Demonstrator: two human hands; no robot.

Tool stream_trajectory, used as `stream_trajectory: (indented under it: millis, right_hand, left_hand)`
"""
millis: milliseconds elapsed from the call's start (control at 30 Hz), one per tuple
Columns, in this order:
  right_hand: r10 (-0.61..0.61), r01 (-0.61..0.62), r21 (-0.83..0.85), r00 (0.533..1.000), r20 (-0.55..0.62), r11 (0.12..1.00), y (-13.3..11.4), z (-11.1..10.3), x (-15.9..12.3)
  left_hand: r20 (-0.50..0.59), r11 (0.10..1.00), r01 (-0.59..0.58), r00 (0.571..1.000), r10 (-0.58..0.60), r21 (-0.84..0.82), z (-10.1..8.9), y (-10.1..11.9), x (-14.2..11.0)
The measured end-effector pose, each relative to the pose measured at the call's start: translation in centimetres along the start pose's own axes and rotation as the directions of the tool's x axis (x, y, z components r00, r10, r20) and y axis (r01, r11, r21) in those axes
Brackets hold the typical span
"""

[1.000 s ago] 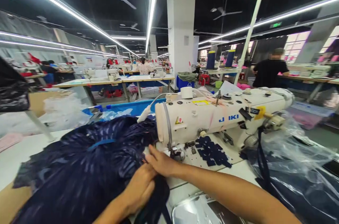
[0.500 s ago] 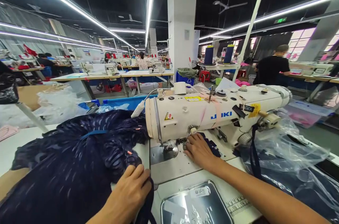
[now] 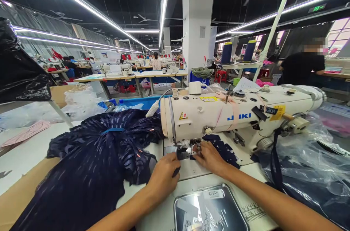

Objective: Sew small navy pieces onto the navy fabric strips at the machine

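A white JUKI sewing machine (image 3: 207,112) stands in front of me. My left hand (image 3: 165,172) is closed just left of the presser foot area, and a bit of navy fabric (image 3: 176,171) shows between its fingers. Right of the needle, my right hand (image 3: 210,157) has its fingers curled in at the needle area (image 3: 187,151); what they grip is hidden. Small navy cut pieces (image 3: 224,151) lie on the machine bed behind that hand. A large gathered navy garment bundle (image 3: 90,161), tied with a blue band (image 3: 112,130), spreads over the table to the left.
A metal tin lid (image 3: 210,209) lies at the front of the table. Clear plastic bags over dark fabric (image 3: 308,176) fill the right side. Navy thread cones (image 3: 226,53) stand behind the machine. A person in black (image 3: 302,65) sits far right. A black plastic bag (image 3: 22,67) hangs left.
My left hand has moved right and forward, from the bundle's edge to the needle area. My right hand stays by the needle, its fingers lower. The view has shifted left.
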State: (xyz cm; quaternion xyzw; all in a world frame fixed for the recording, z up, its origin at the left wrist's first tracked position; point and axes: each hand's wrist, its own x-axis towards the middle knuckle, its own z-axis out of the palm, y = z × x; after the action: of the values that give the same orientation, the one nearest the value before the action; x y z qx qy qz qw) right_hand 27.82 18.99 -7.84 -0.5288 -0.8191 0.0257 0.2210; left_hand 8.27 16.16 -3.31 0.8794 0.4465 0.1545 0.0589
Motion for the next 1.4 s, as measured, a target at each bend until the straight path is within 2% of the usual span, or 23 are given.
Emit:
stream_trajectory:
  millis: [100, 167, 233, 333, 400, 467, 567, 667, 867, 1033, 1167, 1267, 1333, 1400]
  right_hand:
    - [-0.110, 0.108, -0.048, 0.992, -0.053, 0.993, 0.0, 0.4, -0.6]
    - [-0.183, 0.178, -0.062, 0.979, -0.086, 0.982, 0.4, 0.8, -0.9]
    - [-0.247, 0.238, -0.084, 0.964, -0.104, 0.968, 0.7, 1.1, -1.0]
    - [-0.304, 0.286, -0.212, 0.951, -0.061, 0.935, 0.5, 1.6, -0.9]
    - [-0.307, 0.287, -0.306, 0.952, -0.016, 0.908, -0.1, 1.9, -0.6]
    - [-0.279, 0.269, -0.317, 0.960, 0.013, 0.910, -1.1, 2.0, 0.0]
    - [-0.174, 0.194, -0.191, 0.978, 0.117, 0.962, -2.3, 1.6, 1.1]
    - [-0.107, 0.114, -0.016, 0.967, 0.231, 0.993, -2.8, 1.2, 2.2]
    - [-0.063, -0.006, 0.264, 0.965, 0.253, 0.964, -2.1, 1.7, 2.7]
    - [-0.037, -0.031, 0.278, 0.971, 0.237, 0.960, -2.0, 1.9, 2.6]
    - [-0.100, 0.069, 0.179, 0.980, 0.170, 0.981, -2.0, 2.1, 2.2]
    - [-0.220, 0.216, 0.048, 0.970, 0.107, 0.975, -2.0, 2.1, 1.4]
    - [-0.361, 0.366, -0.056, 0.929, 0.075, 0.929, -1.9, 1.9, 0.7]
    - [-0.488, 0.493, -0.135, 0.870, 0.066, 0.860, -1.7, 1.7, 0.2]
  left_hand:
    - [-0.054, 0.977, -0.179, 0.981, 0.187, 0.119, 2.9, -0.9, 1.8]
    - [-0.047, 0.969, -0.215, 0.974, 0.222, 0.117, 3.8, -1.5, 1.9]
    - [-0.058, 0.970, -0.226, 0.971, 0.231, 0.088, 4.0, -1.9, 1.2]
    - [-0.085, 0.941, -0.329, 0.938, 0.336, 0.084, 3.8, -2.3, -0.7]
    - [-0.094, 0.903, -0.408, 0.902, 0.421, 0.131, 3.8, -2.5, -1.8]
    - [-0.076, 0.877, -0.434, 0.887, 0.456, 0.208, 4.0, -2.5, -2.4]
    - [-0.025, 0.861, -0.422, 0.894, 0.447, 0.282, 4.3, -2.4, -2.6]
    - [-0.005, 0.858, -0.411, 0.901, 0.434, 0.309, 4.4, -2.2, -2.5]
    - [0.072, 0.883, -0.379, 0.925, 0.374, 0.277, 4.1, -2.1, -2.1]
    - [0.121, 0.927, -0.331, 0.942, 0.313, 0.177, 3.6, -2.1, -1.7]
    - [0.136, 0.950, -0.295, 0.950, 0.281, 0.099, 3.0, -2.0, -1.6]
    - [0.103, 0.951, -0.297, 0.952, 0.288, 0.084, 3.0, -2.2, -1.8]
    - [0.059, 0.942, -0.325, 0.945, 0.321, 0.087, 3.1, -2.4, -2.0]
    - [0.015, 0.932, -0.353, 0.935, 0.353, 0.083, 3.3, -2.6, -2.1]
